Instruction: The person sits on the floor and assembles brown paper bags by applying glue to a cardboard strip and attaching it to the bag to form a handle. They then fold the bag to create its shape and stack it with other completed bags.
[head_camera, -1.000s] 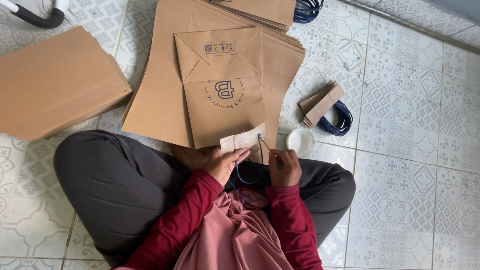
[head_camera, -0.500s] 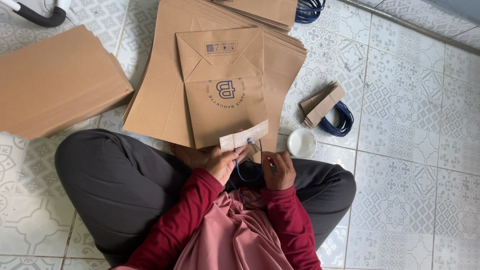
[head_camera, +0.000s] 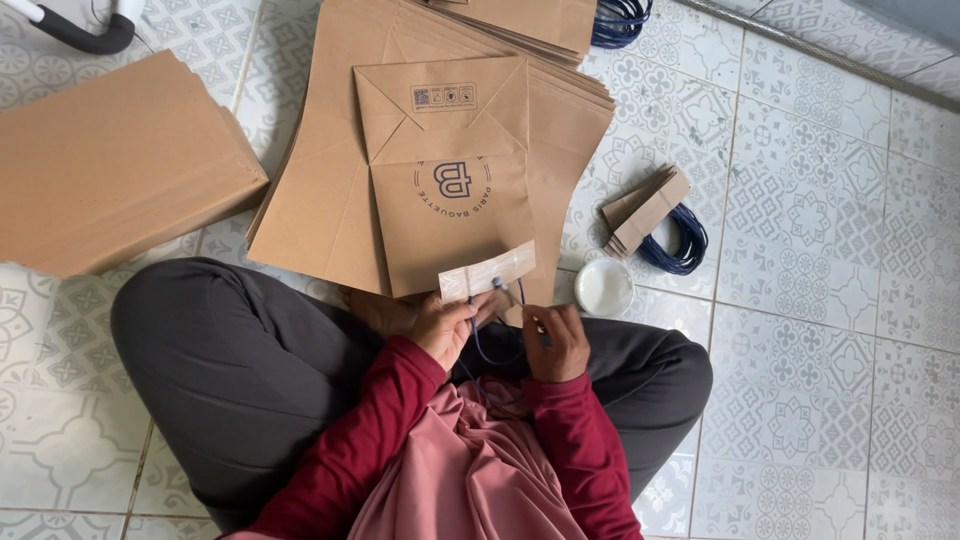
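I sit cross-legged on a tiled floor. My left hand (head_camera: 443, 327) pinches a small pale cardboard strip (head_camera: 487, 273) held up at the lower edge of a flat brown paper bag (head_camera: 445, 170) with a round dark printed mark. My right hand (head_camera: 557, 340) grips a thin dark blue cord (head_camera: 486, 350) that loops down between both hands and reaches up to the strip's right end. The bag lies on top of a pile of like brown bags (head_camera: 320, 200) in front of my knees.
A small white round dish (head_camera: 604, 287) sits right of my hands. Beyond it lie brown cardboard strips (head_camera: 646, 210) on a bundle of blue cords (head_camera: 683, 243). A thick stack of brown sheets (head_camera: 110, 165) lies at left. More blue cord (head_camera: 620, 18) shows at the top.
The strip rose and tilted in my left hand. My right hand drew in closer to it with the cord, then shifted slightly down.
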